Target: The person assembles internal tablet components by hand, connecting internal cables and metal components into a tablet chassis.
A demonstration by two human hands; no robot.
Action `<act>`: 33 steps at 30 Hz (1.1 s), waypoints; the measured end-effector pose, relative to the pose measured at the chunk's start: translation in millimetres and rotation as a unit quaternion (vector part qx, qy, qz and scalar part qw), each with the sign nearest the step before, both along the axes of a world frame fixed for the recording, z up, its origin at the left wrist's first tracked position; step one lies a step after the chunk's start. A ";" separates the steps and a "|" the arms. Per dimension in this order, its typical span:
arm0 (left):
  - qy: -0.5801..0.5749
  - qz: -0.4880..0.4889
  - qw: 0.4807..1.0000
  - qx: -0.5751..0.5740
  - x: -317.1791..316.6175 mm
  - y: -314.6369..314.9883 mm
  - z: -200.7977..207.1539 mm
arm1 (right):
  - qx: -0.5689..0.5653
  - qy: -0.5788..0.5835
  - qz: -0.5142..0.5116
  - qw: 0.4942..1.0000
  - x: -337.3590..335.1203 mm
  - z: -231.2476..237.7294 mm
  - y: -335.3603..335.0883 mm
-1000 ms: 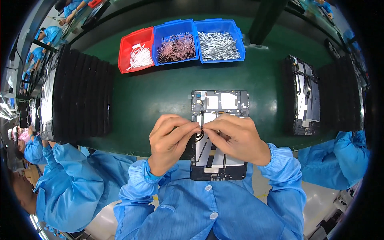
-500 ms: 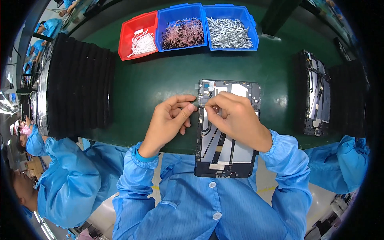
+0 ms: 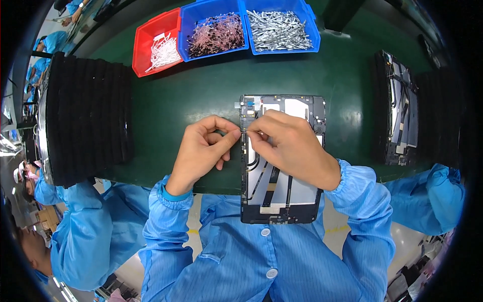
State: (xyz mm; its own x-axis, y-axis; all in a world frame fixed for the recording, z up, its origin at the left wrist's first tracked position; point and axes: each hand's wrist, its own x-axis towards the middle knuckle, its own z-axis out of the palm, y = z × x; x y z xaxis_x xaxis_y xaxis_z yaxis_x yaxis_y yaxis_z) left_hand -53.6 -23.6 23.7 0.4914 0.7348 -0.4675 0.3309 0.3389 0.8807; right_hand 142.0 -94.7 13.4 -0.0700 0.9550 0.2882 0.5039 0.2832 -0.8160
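Two bare hands work close together at the upper left edge of a flat, tablet-like device with its inner parts exposed, which lies in front of the person on a green table, its lower end reaching past the table's near edge. The left hand is just beside that edge, thumb and index fingertips brought together, the other fingers loosely curled; whether they grip anything I cannot tell. The right hand arches over the device, thumb and index finger pinched toward the same spot; anything between them is too small to make out. Beyond the device three bins stand side by side: a red bin with white strips, a blue bin with pink and black pieces, and a second blue bin with silvery pieces. A tall black stack stands well to the left; to the right are a similar device and another dark stack. Co-workers' blue sleeves show at both sides.
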 end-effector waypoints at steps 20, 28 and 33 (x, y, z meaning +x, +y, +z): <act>0.000 0.028 1.000 0.005 6.9 -2.4 -1.8 | -0.019 -0.004 0.017 1.000 4.1 0.5 -0.2; -0.009 0.034 0.999 0.027 9.2 -4.5 -3.3 | -0.011 0.004 0.013 1.000 2.8 1.4 -1.9; -0.027 0.021 0.999 0.010 6.4 -0.6 -2.2 | -0.008 -0.014 -0.048 0.999 2.3 8.6 -3.6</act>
